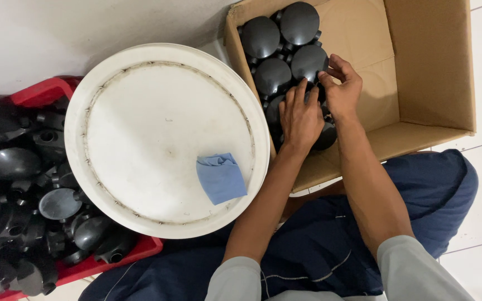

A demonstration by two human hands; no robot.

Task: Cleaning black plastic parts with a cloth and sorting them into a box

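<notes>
Grey sleeves, nearest. Left hand and right hand, both inside cardboard box, fingers closed on one black round fitting beside the stacked ones. Best seated flat, snug against neighbours. Blue cloth lay on white lid.

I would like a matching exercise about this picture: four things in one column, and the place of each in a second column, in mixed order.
Things:
1. blue cloth
2. cardboard box
3. red crate
4. both hands

Places:
A. at the left edge, full of black round parts
B. on the white round lid
C. inside the box, on the black parts
D. at the upper right, on the floor

Pairs: 1-B, 2-D, 3-A, 4-C
</notes>
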